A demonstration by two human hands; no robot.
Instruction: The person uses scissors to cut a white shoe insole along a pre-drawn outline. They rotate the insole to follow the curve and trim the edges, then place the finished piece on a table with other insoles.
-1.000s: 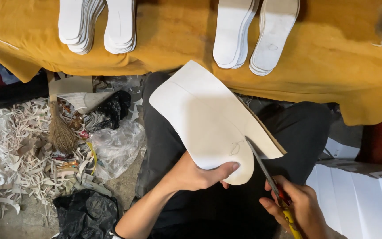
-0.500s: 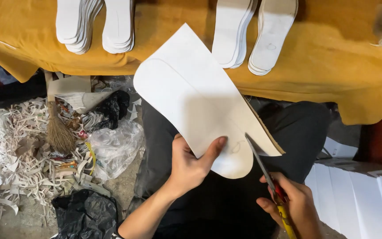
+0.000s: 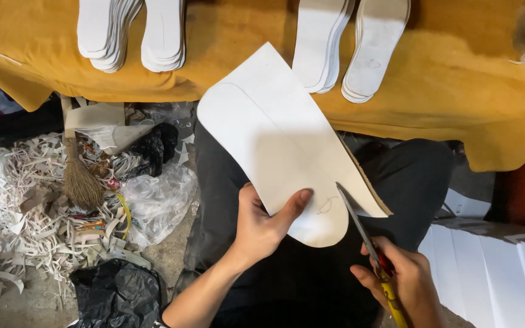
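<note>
Board sheet [image 3: 274, 133], white and cut already to a rounded sole-like outline at both ends, is in the middle of the view, tilted from 11 o'clock down to 5 o'clock above the person's dark lap. The left hand [image 3: 262, 228] grips it near the lower rounded end: the thumb lies on the top face and the other fingers are curled under the sheet, so the hand is closed on it. The right hand [image 3: 405, 285], at 5 o'clock from the sheet, is wrapped around the red and yellow handles of the scissors [image 3: 360, 228]; the blades are a little apart and meet the sheet's right edge, where a brown backing layer shows.

I judge the sheet light and rather stiff, because it keeps flat though held at one end only; it will bend if pinched hard, and the cut edge may fray. The best hold seems close to the cutting line, on the flat face, with fingers kept away from the blades.

At 12 o'clock, stacks of white insoles [image 3: 347, 48] rest on a yellow cloth [image 3: 445, 91]. At 9 o'clock lie white trimmings [image 3: 25, 206], a small broom [image 3: 80, 182] and plastic bags [image 3: 156, 200].
</note>
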